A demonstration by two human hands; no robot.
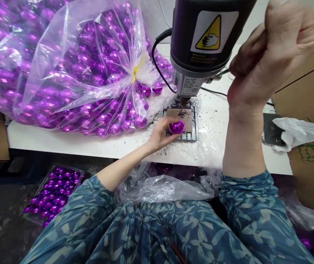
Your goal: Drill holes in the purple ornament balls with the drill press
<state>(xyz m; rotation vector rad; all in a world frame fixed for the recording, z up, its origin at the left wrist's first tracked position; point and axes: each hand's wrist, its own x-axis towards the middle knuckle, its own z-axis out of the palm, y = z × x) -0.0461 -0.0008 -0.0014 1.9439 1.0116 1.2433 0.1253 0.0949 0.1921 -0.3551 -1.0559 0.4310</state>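
Between the thumb and fingers of my left hand (162, 132) is a shiny purple faceted ball (177, 127). It is held over the front of a brown square board (187, 126) on the metal base of a drill press (201, 40). The drill's chuck (184, 101) stands just above the rear of the board, and any bit in it is too small to make out. Up at the right, my right hand (278, 47) is closed round the drill press's lever (223, 72). Dark shavings lie scattered on the board and around the base.
A large clear bag (90, 80) of purple balls, tied with yellow, covers the table's left side. A tray of purple balls (54, 190) sits low at left. Clear plastic (170, 187) hangs over my lap. At right are a phone (271, 128), a tissue (297, 132) and a cardboard box (308, 91).
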